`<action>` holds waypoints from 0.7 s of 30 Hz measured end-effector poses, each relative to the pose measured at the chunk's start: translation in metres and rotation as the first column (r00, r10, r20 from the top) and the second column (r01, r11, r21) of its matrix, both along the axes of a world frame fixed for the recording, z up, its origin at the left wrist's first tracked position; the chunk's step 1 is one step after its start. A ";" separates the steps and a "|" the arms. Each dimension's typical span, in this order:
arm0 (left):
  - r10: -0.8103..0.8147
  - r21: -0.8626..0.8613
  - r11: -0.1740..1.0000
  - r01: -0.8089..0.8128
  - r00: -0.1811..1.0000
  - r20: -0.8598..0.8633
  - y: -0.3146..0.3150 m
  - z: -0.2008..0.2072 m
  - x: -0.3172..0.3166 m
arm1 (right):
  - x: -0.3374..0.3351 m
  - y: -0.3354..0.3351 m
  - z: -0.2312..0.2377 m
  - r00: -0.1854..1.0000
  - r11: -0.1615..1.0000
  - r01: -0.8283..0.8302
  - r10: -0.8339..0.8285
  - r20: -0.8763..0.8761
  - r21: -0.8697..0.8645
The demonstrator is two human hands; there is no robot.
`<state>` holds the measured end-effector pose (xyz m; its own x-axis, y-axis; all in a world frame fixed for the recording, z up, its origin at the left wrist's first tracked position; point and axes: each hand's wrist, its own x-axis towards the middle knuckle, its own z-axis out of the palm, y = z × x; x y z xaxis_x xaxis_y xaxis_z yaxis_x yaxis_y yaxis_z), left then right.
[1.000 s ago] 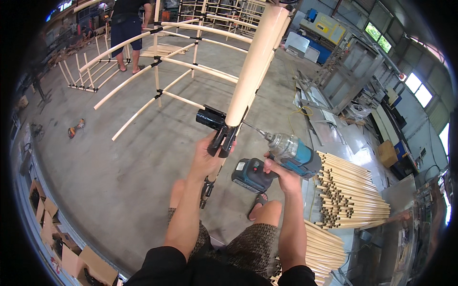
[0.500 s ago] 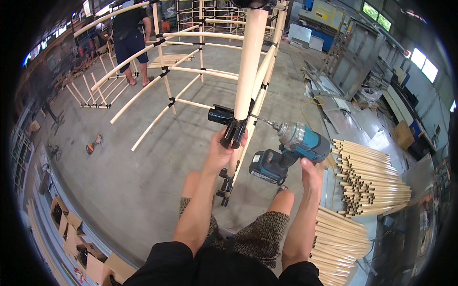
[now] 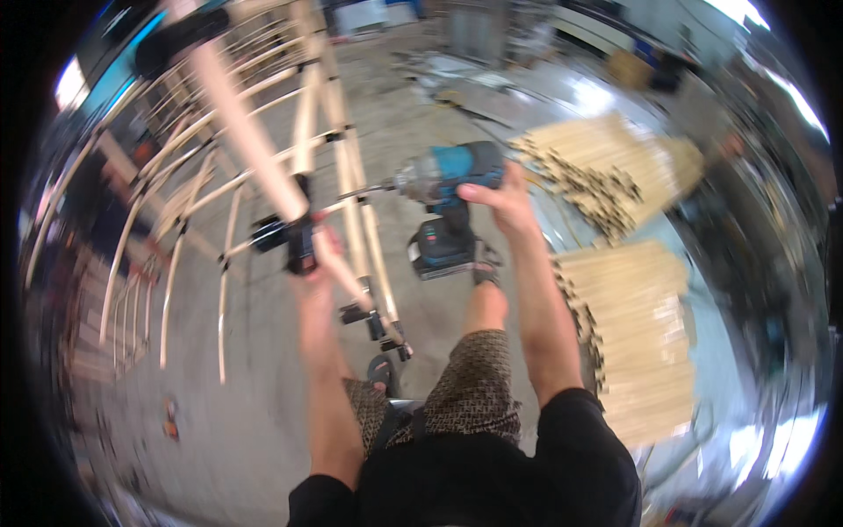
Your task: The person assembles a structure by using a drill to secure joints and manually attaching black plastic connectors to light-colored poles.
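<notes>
My left hand [image 3: 313, 283] is closed around a black pipe joint [image 3: 300, 246] from below. The joint sits at the lower end of a thick cream pipe [image 3: 250, 132], which slants up to the left. In my right hand [image 3: 504, 204] is a teal and black cordless impact driver [image 3: 455, 171] with a battery at its base. Its long bit [image 3: 367, 190] points left toward the joint, and a gap shows between them. Another cream pipe with black joints [image 3: 376, 325] runs down below my left hand. Motion blurs the view.
A frame of cream pipes [image 3: 176, 228] stands on the left, with a blurred person [image 3: 101, 198] beyond it. Two stacks of cream pipes [image 3: 628, 334] lie to my right. An orange tool [image 3: 169, 420] is on the concrete floor at the left. Metal sheets [image 3: 571, 92] lie farther back.
My view has swung to the right. In the picture, the joint, the pipe and the driver have shifted left, and the pipe now leans. The driver's bit appears farther from the joint. Both hands keep their holds.
</notes>
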<state>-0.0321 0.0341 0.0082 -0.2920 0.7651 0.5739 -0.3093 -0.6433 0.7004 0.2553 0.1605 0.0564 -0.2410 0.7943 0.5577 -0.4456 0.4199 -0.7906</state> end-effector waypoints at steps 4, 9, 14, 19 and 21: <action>0.081 0.037 0.996 -0.075 0.971 -0.227 -0.022 0.002 -0.006 | 0.031 -0.030 -0.049 0.958 0.943 0.277 -0.256 0.132 -0.182; 0.240 0.093 0.971 -0.222 0.872 -0.426 -0.014 -0.003 0.002 | 0.097 -0.105 -0.120 0.561 0.652 0.751 -0.714 0.419 0.106; 0.111 0.075 0.993 -0.086 0.877 -0.467 -0.020 0.004 -0.003 | 0.113 -0.228 -0.221 0.199 0.361 0.926 -0.712 0.673 0.109; 0.143 0.018 0.988 -0.155 0.852 -0.503 -0.018 0.009 0.000 | 0.107 -0.336 -0.319 0.130 0.087 0.991 -0.402 0.907 -0.103; 0.157 -0.039 0.980 -0.197 0.871 -0.466 -0.017 0.015 0.008 | 0.106 -0.367 -0.358 0.144 -0.055 0.984 -0.298 0.944 -0.167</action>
<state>-0.0246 0.0168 0.0229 -0.1470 0.7759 0.6135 0.1727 -0.5906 0.7883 0.3615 -0.2069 -0.3020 0.8041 0.5595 -0.2010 0.2688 -0.6436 -0.7166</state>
